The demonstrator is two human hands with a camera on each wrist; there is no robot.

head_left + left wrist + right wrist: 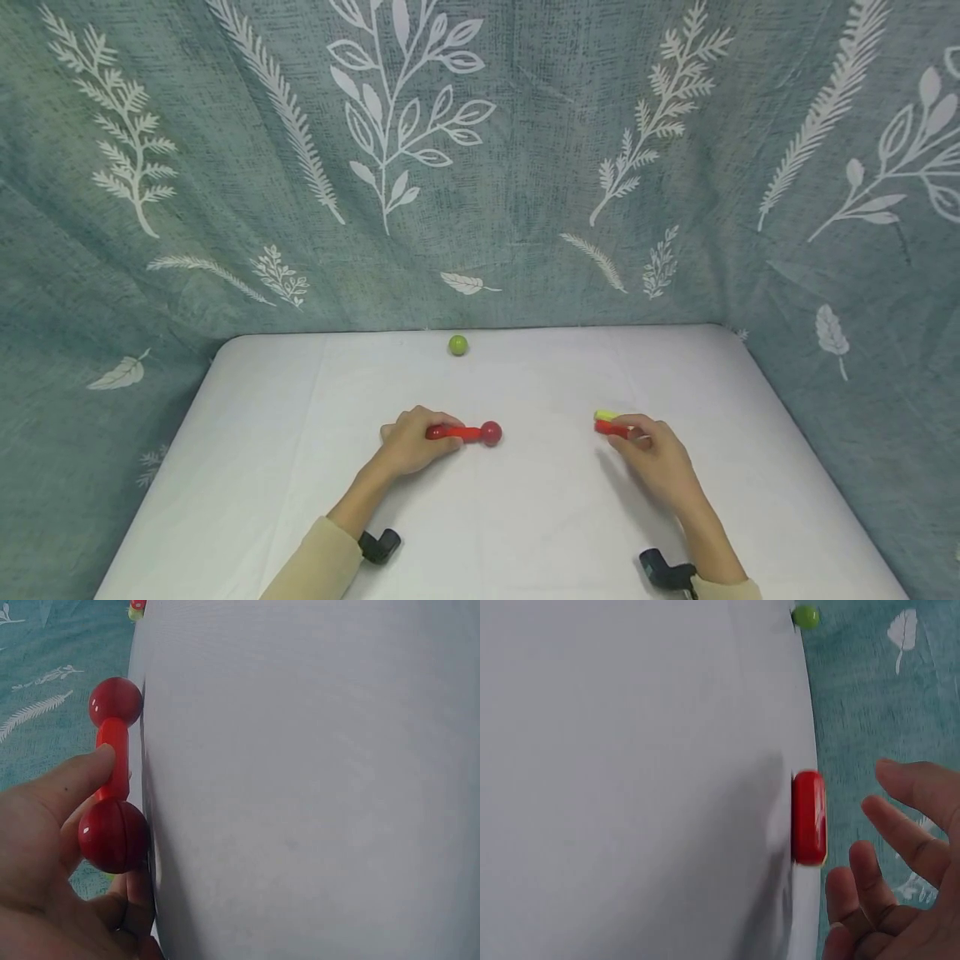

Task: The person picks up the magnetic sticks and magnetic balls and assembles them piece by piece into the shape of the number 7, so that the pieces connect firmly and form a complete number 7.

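Observation:
My left hand [416, 442] grips a red dumbbell shape, a bar [467, 433] with a dark red ball [491, 433] at each end. In the left wrist view the thumb of this hand [45, 840] presses on the bar [118, 739], and the other fingers are behind it, partly hidden. On the right, my right hand [663, 467] is over a red rounded piece [611, 428] with a yellow-green piece [604, 415] beside it. The right wrist view shows its fingers [889, 832] spread and apart from the red piece [808, 817].
A green ball [458, 345] sits near the far edge of the white table [375, 367]. Patterned green cloth [525, 250] hangs behind it. A small red and green thing [136, 609] shows at the top of the left wrist view.

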